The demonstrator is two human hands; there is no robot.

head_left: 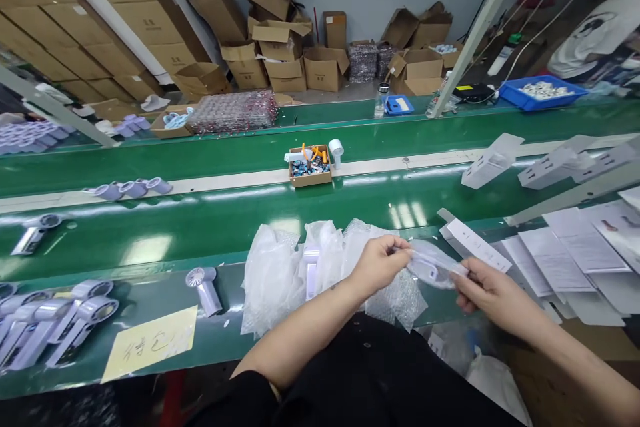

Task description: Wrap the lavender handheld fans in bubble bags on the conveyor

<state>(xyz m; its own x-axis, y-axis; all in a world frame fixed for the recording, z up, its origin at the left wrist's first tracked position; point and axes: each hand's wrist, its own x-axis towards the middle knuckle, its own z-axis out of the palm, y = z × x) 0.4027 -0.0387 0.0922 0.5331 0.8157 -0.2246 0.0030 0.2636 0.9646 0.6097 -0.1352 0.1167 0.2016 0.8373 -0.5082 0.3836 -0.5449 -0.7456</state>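
Both of my hands hold a small clear plastic bag [434, 265] with a pale device inside, just above the near edge of the green bench. My left hand [379, 262] pinches the bag's left end. My right hand [487, 290] grips its right end. Under and to the left of my hands lies a heap of clear and bubble-wrap bags [300, 267], one with a small white fan in it. A single lavender handheld fan [204, 287] lies further left on the bench.
Several handheld fans [55, 323] lie at the near left beside a yellow note [150, 341]. White cartons [475, 243] and paper sheets [570, 250] sit to the right. A small box of parts [310, 167] rides the green conveyor [200, 213]. Cardboard boxes are piled behind.
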